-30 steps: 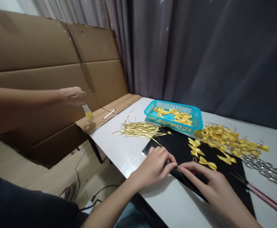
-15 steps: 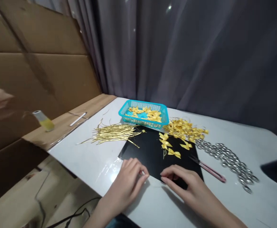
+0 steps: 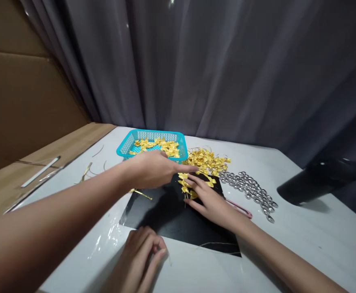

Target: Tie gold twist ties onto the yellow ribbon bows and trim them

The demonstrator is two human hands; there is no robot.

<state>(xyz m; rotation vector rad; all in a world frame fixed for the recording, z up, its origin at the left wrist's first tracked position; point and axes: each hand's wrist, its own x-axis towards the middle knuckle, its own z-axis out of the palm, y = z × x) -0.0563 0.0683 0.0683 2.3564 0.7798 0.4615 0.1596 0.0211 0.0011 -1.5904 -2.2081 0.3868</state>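
Observation:
My right hand (image 3: 208, 200) reaches over the black mat (image 3: 165, 215), its fingers spread and resting at the small group of yellow ribbon bows (image 3: 185, 187). Some of those bows are hidden beneath the fingers. Near the mat's front edge, my left hand (image 3: 144, 254) is curled with thumb and fingertips drawn together; a faint strand shows by the fingertips, and what is in them I cannot make out. Another person's hand (image 3: 156, 169) comes across from the left, index finger extended over the bows. Pink-handled scissors (image 3: 241, 209) lie partly behind my right arm.
At the back stands a turquoise basket (image 3: 182, 148) holding bows, beside a heap of yellow bows (image 3: 208, 160). Silver oval pieces (image 3: 251, 187) lie to the right, near a dark cylinder (image 3: 300, 185). The other person's arm covers most of the gold strips (image 3: 143, 194).
The other person's arm has come in from the left over the table. My right hand has moved forward onto the bows and spread its fingers. The view has swung right.

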